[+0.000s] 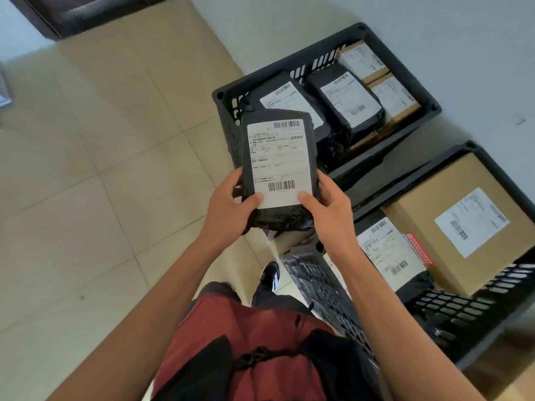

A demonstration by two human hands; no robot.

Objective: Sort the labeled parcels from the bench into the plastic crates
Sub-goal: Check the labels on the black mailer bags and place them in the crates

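A black plastic-wrapped parcel [278,160] with a white barcode label is held upright in front of me, label facing up. My left hand [231,209] grips its lower left edge, thumb on the label. My right hand [327,206] grips the lower right edge, thumb also on the label. Behind it on the floor stands a black plastic crate [411,82] holding two black labeled parcels and two small brown boxes. A second black crate [451,322] at the right holds a large brown labeled box [428,215] and a black labeled parcel [388,250].
Beige floor tiles [101,169] spread out to the left. A pale wall [434,24] runs behind the crates. A dark wooden door frame [58,13] is at the top left. My shoe [270,274] stands close to the near crate's corner.
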